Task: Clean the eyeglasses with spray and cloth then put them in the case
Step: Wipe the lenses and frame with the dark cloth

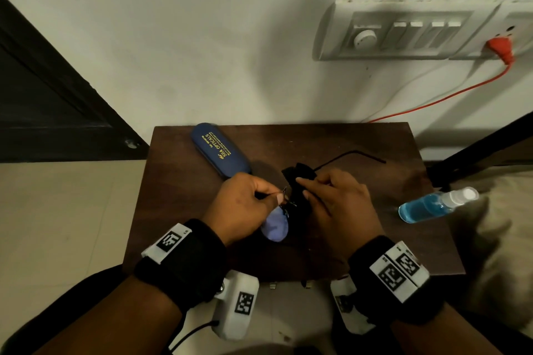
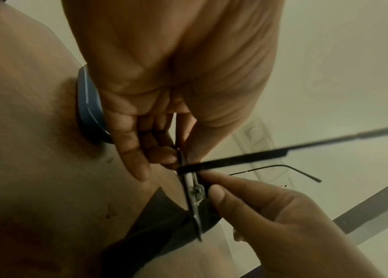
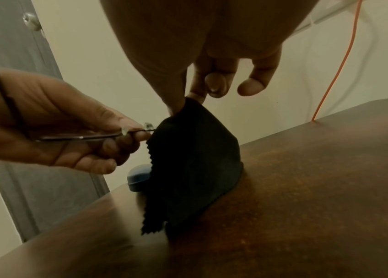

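The thin-framed eyeglasses (image 1: 277, 222) are held above the middle of the brown table (image 1: 184, 210). My left hand (image 1: 274, 196) pinches the frame near the bridge (image 2: 194, 197), and one bluish lens shows below it. My right hand (image 1: 302, 184) pinches the black cloth (image 1: 300, 179) round the other lens, which is hidden. The cloth (image 3: 193, 159) hangs down to the tabletop. One temple arm (image 1: 357, 153) sticks out toward the wall. The blue case (image 1: 219, 150) lies shut at the table's far left. The spray bottle (image 1: 432, 206) of blue liquid lies on its side at the right edge.
The table is small, with floor to its left and pale fabric (image 1: 496, 239) to its right. A wall with a switch panel (image 1: 403, 32) and an orange cable (image 1: 450, 95) stands behind it. A dark door (image 1: 43, 95) is at the far left.
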